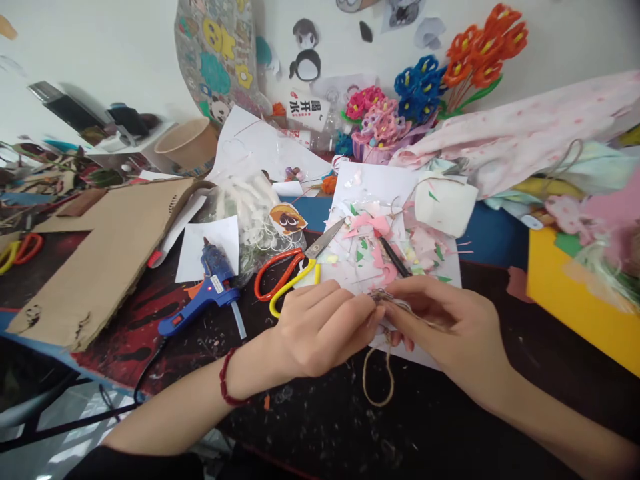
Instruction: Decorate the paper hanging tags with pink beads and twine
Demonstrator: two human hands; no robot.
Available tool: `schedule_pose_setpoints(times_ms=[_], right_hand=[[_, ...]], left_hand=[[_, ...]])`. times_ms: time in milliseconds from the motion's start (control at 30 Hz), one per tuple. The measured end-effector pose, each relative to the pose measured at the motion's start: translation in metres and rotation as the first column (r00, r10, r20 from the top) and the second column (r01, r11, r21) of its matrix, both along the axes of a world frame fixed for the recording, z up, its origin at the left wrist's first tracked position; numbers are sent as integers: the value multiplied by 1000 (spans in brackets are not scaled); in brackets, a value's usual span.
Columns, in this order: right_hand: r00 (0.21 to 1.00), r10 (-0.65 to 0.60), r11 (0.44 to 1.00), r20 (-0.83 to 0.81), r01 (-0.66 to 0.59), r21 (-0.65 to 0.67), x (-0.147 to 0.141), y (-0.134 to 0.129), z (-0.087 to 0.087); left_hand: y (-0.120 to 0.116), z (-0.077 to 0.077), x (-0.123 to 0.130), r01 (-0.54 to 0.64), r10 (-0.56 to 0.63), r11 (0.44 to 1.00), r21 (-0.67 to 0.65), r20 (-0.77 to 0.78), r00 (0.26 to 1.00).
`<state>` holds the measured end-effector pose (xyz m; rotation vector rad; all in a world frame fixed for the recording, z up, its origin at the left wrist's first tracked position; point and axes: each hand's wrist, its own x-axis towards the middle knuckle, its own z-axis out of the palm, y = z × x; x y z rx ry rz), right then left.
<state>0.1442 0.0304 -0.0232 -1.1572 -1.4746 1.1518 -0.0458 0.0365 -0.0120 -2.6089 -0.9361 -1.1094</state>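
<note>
My left hand (320,330), with a dark red bracelet at its wrist, is closed in a pinch. My right hand (457,327) meets it, thumb and fingers closed on a small whitish piece with brown twine (383,295) around it. The fingers hide most of this piece. Below them dangles a loop of twine (379,403). Beyond my left hand lie scissors (293,267) with red and yellow handles, blades apart. A blue hot glue gun (213,283) rests on white paper to the left. Paper sheets with pink and green scraps (370,250) spread just beyond both hands.
Flat cardboard (115,247) covers the table's left side. A clear plastic bag (245,213) of white pieces lies behind the scissors. Yellow card (580,293) is at the right. Colourful craft flowers (420,87) and pink spotted cloth (525,130) stand along the wall.
</note>
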Motion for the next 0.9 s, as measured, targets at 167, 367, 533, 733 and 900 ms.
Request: schedule_pose_setpoints(times_ms=[167, 367, 533, 733, 900], right_hand=[[998, -33, 996, 48, 29, 80, 0, -2, -1], [989, -96, 985, 109, 79, 154, -1, -5, 3], [979, -125, 970, 160, 87, 225, -2, -7, 5], [971, -126, 963, 203, 71, 259, 0, -8, 4], [961, -120, 955, 249, 43, 294, 2, -10, 4]], left_hand=[[-1, 2, -2, 9, -7, 1000, 27, -50, 999], [-4, 3, -4, 55, -53, 991, 119, -17, 998], [-2, -2, -2, 80, -81, 982, 171, 0, 997], [-2, -1, -1, 88, -87, 984, 156, -8, 996], [-1, 0, 0, 101, -102, 980, 173, -1, 995]])
